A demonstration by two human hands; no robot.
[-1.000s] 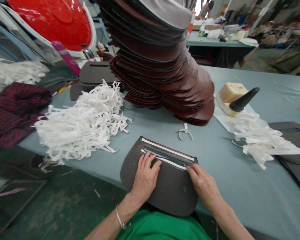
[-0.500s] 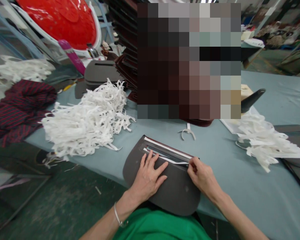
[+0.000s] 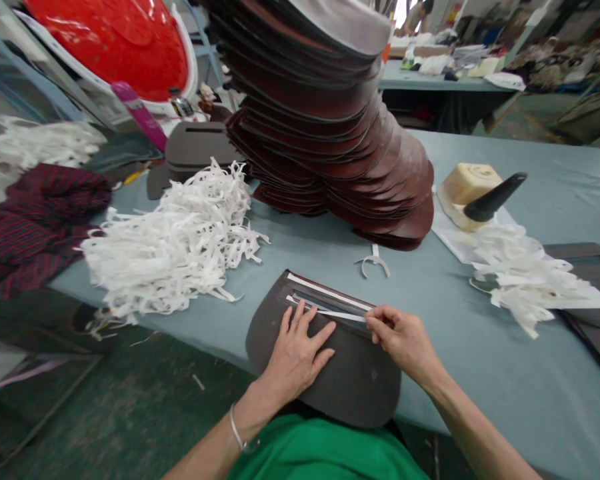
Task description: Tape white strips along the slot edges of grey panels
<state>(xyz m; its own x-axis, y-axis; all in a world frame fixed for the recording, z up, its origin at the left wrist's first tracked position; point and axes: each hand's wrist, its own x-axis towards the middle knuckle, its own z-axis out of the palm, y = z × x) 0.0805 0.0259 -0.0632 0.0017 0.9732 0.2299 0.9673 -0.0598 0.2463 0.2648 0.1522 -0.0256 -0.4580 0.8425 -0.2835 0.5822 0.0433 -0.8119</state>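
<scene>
A dark grey flap-shaped panel (image 3: pixel 350 380) lies at the table's front edge, with a long slot near its far side. One white strip (image 3: pixel 325 292) runs flat along the slot's far edge. My left hand (image 3: pixel 300 353) lies on the panel, fingers spread, its fingertips touching a second white strip (image 3: pixel 347 315) along the slot's near edge. My right hand (image 3: pixel 397 333) pinches the right end of that second strip between thumb and fingers, near the slot's right end. The strip looks taut between the two hands.
A tall leaning stack of brown panels (image 3: pixel 340 153) stands beyond my hands. White strips are heaped at the left (image 3: pixel 175 247) and right (image 3: pixel 535 267). A cream block with a black handle (image 3: pixel 497 197) sits at right. A curled strip (image 3: pixel 375 263) lies near the stack.
My right hand has moved slightly left and away from me with the strip end. The strip, bowed before, now runs straighter. My left hand has stayed in place.
</scene>
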